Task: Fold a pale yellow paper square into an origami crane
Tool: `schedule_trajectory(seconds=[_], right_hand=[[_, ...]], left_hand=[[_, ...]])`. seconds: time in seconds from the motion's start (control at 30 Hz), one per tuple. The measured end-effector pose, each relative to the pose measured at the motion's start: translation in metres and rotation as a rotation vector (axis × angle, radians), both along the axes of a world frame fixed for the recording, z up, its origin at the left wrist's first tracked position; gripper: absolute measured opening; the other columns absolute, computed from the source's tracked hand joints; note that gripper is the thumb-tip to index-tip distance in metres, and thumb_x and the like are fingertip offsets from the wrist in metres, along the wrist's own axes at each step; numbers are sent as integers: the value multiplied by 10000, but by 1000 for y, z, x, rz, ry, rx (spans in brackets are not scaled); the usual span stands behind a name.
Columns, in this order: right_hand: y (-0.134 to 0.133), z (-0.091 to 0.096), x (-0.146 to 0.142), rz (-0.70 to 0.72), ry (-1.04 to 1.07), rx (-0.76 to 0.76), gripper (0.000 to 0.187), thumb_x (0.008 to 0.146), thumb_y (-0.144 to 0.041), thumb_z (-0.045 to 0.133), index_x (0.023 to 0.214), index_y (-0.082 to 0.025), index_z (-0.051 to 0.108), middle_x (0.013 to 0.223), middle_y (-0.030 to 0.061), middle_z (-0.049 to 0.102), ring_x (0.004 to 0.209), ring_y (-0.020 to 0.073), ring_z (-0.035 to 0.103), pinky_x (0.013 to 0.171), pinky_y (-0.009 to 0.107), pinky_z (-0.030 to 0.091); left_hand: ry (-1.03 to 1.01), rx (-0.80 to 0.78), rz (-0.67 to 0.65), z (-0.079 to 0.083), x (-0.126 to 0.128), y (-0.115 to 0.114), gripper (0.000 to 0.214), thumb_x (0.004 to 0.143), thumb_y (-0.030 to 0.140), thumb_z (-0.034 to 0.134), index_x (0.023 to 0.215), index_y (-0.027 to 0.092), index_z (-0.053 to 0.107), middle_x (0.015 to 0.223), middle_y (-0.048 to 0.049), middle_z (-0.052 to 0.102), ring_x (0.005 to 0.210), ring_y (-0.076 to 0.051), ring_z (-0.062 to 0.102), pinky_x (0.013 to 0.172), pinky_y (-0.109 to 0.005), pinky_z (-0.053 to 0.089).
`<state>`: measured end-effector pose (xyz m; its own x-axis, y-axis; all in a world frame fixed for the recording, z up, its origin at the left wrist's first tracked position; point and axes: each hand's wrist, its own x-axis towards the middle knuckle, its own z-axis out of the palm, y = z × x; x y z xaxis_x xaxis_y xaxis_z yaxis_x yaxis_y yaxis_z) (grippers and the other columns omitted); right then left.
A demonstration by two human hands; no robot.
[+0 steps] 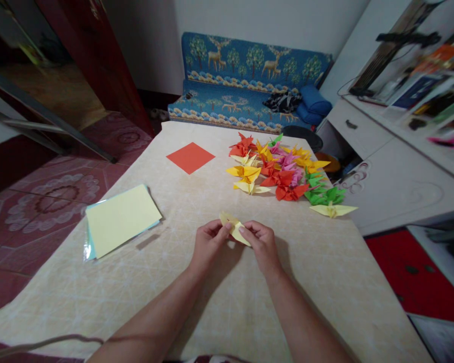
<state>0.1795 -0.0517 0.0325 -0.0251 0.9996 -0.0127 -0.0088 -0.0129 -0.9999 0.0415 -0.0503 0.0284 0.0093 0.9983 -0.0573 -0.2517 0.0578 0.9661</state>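
Observation:
A small folded piece of pale yellow paper (236, 231) is held between my two hands, just above the table's middle. My left hand (210, 243) pinches its left side, thumb on top and fingers curled beneath. On its right side, my right hand (262, 244) grips it the same way, with the thumb pressed near a crease. Beyond my hands, to the right, lies a cluster of folded paper cranes (280, 177) in red, orange, yellow, pink and green. One pale yellow crane (333, 210) sits at the cluster's near right end.
A red paper square (191, 158) lies flat toward the far left of the table (196, 312). Nearer, at the left edge, pale yellow sheets (123, 220) rest on blue ones in clear plastic. A patterned blue sofa (234, 103) stands behind; a white cabinet (397, 176) is at right.

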Motion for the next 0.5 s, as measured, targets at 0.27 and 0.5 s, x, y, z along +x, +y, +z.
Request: schedule_trajectory(seconds=[0.27, 0.5], right_hand=[[0, -2, 0, -4, -120, 21, 218, 764, -296, 606, 611, -141, 607, 545, -29, 471, 531, 98, 406, 493, 210, 302], [-1, -9, -1, -32, -141, 4, 253, 778, -338, 594, 624, -138, 609, 539, -28, 456, 525, 102, 401, 482, 213, 305]], left_hand=[[-30, -47, -14, 3, -1, -1, 203, 751, 287, 680, 825, 102, 718, 697, -60, 696, 598, -127, 595, 587, -224, 457], [-101, -46, -31, -2, 2, 2, 223, 644, 209, 762, 829, 98, 705, 775, -84, 717, 663, -154, 633, 638, -247, 481]])
